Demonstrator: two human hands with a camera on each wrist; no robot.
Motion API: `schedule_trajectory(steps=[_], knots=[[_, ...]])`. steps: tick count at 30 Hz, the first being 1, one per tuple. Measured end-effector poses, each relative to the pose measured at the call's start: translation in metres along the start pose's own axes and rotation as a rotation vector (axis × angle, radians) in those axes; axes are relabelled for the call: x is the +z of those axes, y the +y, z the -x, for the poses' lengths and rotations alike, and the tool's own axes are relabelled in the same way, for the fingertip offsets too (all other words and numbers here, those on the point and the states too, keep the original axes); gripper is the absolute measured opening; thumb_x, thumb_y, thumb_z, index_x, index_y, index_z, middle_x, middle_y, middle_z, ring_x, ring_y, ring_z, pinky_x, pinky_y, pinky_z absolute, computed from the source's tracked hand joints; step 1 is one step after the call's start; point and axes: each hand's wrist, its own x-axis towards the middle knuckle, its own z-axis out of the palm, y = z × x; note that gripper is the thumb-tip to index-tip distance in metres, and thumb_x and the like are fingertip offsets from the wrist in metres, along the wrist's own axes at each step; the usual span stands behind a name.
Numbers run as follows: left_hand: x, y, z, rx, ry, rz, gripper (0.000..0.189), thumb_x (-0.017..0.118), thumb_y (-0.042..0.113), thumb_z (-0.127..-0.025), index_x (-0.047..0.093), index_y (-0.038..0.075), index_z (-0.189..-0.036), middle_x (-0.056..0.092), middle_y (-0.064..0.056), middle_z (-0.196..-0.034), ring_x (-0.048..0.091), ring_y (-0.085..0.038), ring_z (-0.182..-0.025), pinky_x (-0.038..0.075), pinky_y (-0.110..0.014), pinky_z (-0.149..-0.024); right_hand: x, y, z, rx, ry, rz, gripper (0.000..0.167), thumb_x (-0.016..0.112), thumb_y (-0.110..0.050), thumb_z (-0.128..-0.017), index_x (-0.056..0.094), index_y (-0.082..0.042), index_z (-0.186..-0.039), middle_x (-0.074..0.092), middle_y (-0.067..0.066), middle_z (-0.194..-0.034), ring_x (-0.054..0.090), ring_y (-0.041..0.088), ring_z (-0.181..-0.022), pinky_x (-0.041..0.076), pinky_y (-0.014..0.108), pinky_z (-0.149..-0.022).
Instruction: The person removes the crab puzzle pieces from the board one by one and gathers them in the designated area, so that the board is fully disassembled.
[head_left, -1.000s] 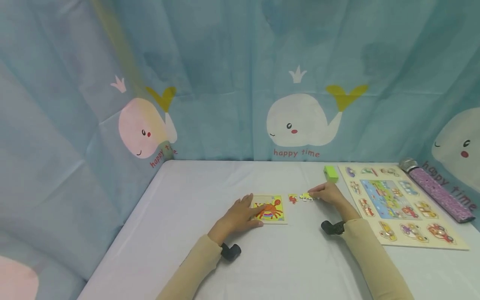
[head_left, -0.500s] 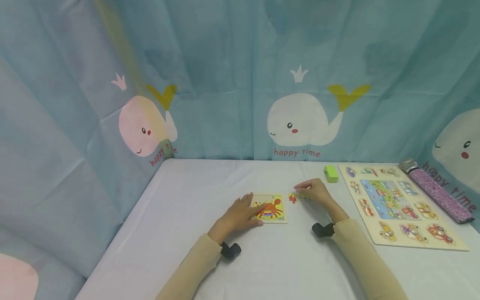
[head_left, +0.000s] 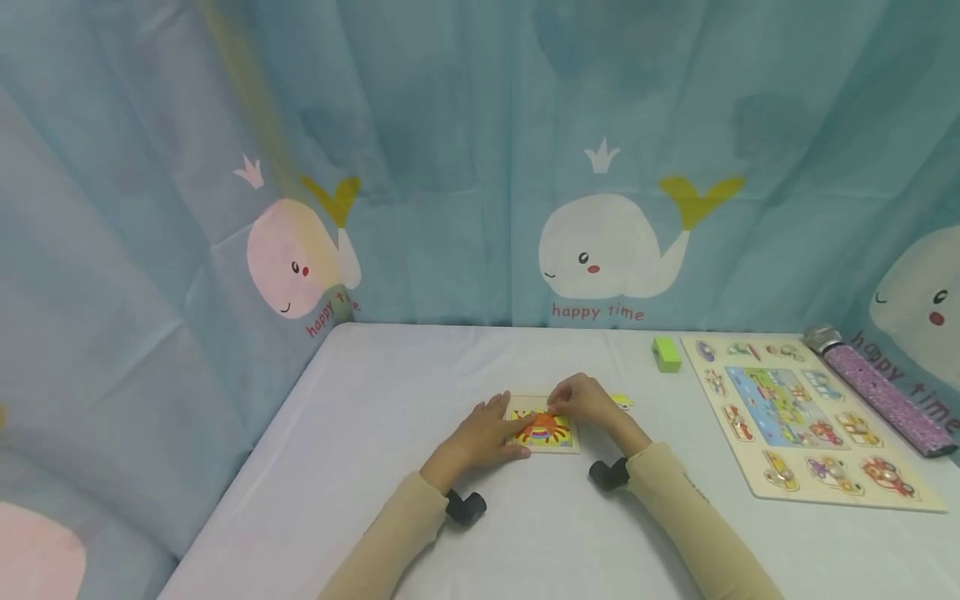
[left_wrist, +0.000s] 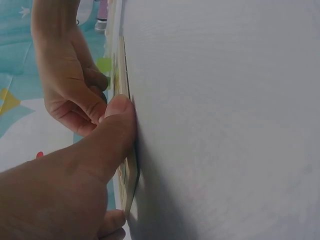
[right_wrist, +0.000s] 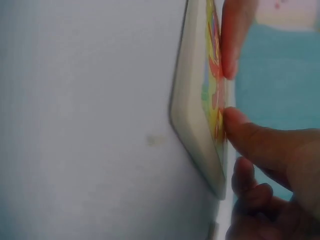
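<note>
A small framed crab jigsaw puzzle [head_left: 546, 433] lies on the white table, its picture orange on yellow. My left hand [head_left: 483, 433] rests across its left side with fingers mostly straight, one on the picture and the thumb [left_wrist: 119, 106] at the near edge. My right hand [head_left: 588, 402] is at the puzzle's upper right corner with fingers bent. In the right wrist view its thumb [right_wrist: 237, 120] touches the picture; I cannot tell whether a piece is pinched there. A loose yellow puzzle piece [head_left: 622, 402] lies behind the right hand, partly hidden.
To the right lies a larger wooden puzzle board [head_left: 731, 442] with vehicle shapes. A glittery pink microphone [head_left: 888, 396] lies beyond it. A green block [head_left: 666, 354] stands near the table's back. A blue whale-print curtain [head_left: 450, 250] hangs behind the table.
My right hand has moved left from the loose yellow piece to the puzzle's corner. The loose red piece seen earlier beside the puzzle is now out of sight. My left hand stays put.
</note>
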Motion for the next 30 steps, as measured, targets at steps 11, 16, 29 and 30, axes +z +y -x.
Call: schedule_trajectory(steps=[11, 16, 29, 30], knots=[[0.005, -0.001, -0.002, -0.013, 0.006, -0.005, 0.061, 0.051, 0.056, -0.086, 0.034, 0.037, -0.140, 0.018, -0.015, -0.153, 0.019, -0.031, -0.141, 0.020, -0.046, -0.114, 0.005, -0.001, 0.002, 0.056, 0.045, 0.072, 0.004, 0.073, -0.015, -0.077, 0.070, -0.015, -0.078, 0.056, 0.005, -0.099, 0.052, 0.025, -0.103, 0.040, 0.049, -0.098], [0.003, 0.000, -0.001, -0.008, 0.007, -0.007, 0.060, 0.052, 0.055, -0.086, 0.035, 0.036, -0.140, 0.020, -0.016, -0.152, 0.020, -0.031, -0.141, 0.020, -0.046, -0.114, 0.006, -0.001, 0.003, 0.041, 0.058, 0.059, 0.005, 0.072, -0.013, -0.077, 0.068, -0.016, -0.076, 0.058, 0.006, -0.101, 0.053, 0.027, -0.106, 0.039, 0.050, -0.099], [0.004, 0.003, 0.000, -0.040, 0.001, 0.019, 0.061, 0.054, 0.055, -0.085, 0.034, 0.038, -0.140, 0.019, -0.014, -0.153, 0.018, -0.031, -0.141, 0.020, -0.048, -0.113, -0.010, 0.010, 0.003, -0.008, 0.086, -0.076, 0.012, 0.066, -0.012, -0.082, 0.071, -0.010, -0.093, 0.067, 0.004, -0.089, 0.049, 0.015, -0.073, 0.041, 0.025, -0.060], [0.004, 0.003, 0.000, -0.040, 0.001, 0.018, 0.060, 0.054, 0.054, -0.085, 0.034, 0.038, -0.140, 0.018, -0.014, -0.153, 0.018, -0.031, -0.141, 0.020, -0.047, -0.114, -0.012, 0.013, 0.003, -0.007, 0.075, -0.093, 0.012, 0.065, -0.015, -0.084, 0.072, -0.012, -0.093, 0.067, 0.003, -0.087, 0.049, 0.016, -0.071, 0.041, 0.025, -0.058]])
